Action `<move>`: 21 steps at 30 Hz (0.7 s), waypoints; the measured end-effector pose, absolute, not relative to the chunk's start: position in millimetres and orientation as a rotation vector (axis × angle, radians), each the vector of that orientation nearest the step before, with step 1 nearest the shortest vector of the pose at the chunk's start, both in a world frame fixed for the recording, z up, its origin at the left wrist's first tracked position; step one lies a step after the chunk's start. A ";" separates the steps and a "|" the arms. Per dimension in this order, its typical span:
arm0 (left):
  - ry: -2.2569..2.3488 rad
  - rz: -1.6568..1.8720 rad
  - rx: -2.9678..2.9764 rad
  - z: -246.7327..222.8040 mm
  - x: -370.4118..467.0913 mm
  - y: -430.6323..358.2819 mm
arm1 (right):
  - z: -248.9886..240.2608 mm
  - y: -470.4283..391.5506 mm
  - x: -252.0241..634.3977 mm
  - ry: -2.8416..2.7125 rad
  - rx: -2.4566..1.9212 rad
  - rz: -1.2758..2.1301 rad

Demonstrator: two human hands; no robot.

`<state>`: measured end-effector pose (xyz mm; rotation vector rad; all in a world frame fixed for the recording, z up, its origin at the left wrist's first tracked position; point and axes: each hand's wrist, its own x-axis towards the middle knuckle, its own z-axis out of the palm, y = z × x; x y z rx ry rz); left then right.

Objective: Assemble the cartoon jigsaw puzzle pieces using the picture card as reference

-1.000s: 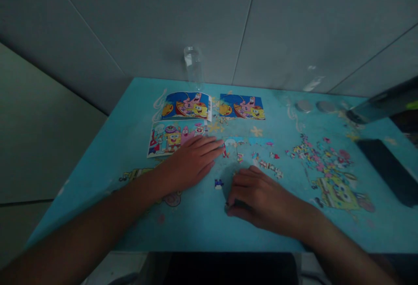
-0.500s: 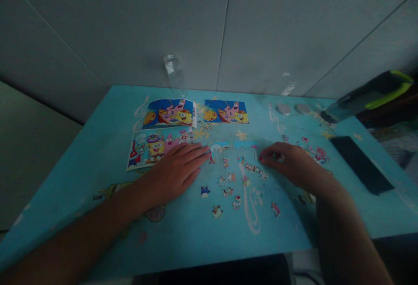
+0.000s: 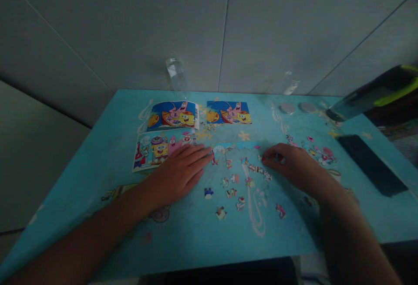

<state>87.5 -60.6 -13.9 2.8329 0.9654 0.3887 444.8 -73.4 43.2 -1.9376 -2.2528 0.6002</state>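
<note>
My left hand [image 3: 183, 169] lies flat with fingers stretched out, over the lower right of a cartoon picture card [image 3: 140, 156]. Its fingertips reach the left end of a partly joined jigsaw puzzle [image 3: 220, 150], a strip with a light blue top edge. At the right end of that strip, my right hand [image 3: 281, 158] is closed in a pinch on a small puzzle piece [image 3: 260, 157], mostly hidden by the fingers. Several loose pieces lie nearer to me, among them a dark blue piece [image 3: 208, 193], a pale piece [image 3: 221, 213] and a pinkish piece [image 3: 280, 211].
Behind stand a finished boat-scene puzzle [image 3: 229, 112] and its matching card [image 3: 173, 115]. Clear bottles [image 3: 176, 73], round lids [image 3: 287, 108] and a dark bottle with a yellow-green strap [image 3: 372, 93] are at the back. More pieces [image 3: 321, 154] and a black phone-like slab [image 3: 372, 164] lie right.
The whole view has shifted slightly, with things sitting a little further right. Both hands keep nearly the same pose and place on the puzzle.
</note>
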 end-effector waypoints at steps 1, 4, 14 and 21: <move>0.965 0.388 2.830 -14.1 87.5 -60.6 | 43.0 -73.1 445.0 -2.253 -1.944 0.613; 0.962 0.399 2.821 -15.7 87.2 -60.1 | 42.6 -72.3 445.1 -2.240 -1.963 0.630; 0.957 0.408 2.827 -13.8 86.9 -60.0 | 41.3 -74.8 443.2 -2.251 -1.857 0.620; 0.959 0.405 2.834 -14.4 86.7 -60.2 | 44.6 -74.9 438.5 -2.240 -1.831 0.602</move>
